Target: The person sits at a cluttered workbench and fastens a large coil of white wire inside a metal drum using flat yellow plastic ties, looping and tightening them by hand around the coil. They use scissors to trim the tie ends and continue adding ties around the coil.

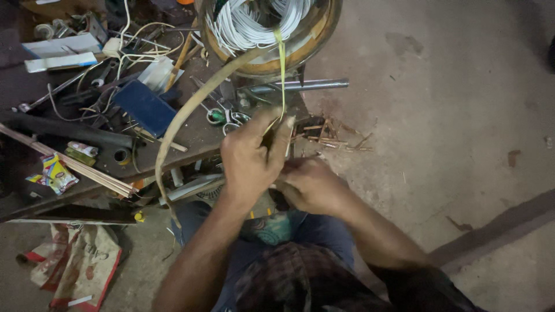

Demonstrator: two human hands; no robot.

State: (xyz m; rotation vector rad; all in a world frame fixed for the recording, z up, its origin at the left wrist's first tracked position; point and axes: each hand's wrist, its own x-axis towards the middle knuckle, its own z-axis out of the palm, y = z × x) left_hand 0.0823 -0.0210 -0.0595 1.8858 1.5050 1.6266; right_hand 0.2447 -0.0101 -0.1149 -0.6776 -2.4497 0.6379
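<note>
My left hand [251, 156] is raised at the frame's middle, its fingers pinched on a thin yellow-green strip [282, 75] that runs up to a round metal motor body [300, 43] wound with white wire coils [248, 26]. My right hand [312, 185] is just below and to the right, fingers curled and touching the left hand; what it grips is hidden. A long tan flat strip [185, 115] curves from the motor body down past my left wrist.
A dark low workbench [191, 136] at the left is cluttered with tools, wires, a blue flat case [144, 107], scissors [225, 117] and thin sticks [69, 164]. A metal rod [300, 85] lies by the motor. Wood scraps [329, 136] litter the concrete floor. Rags [81, 263] lie bottom left.
</note>
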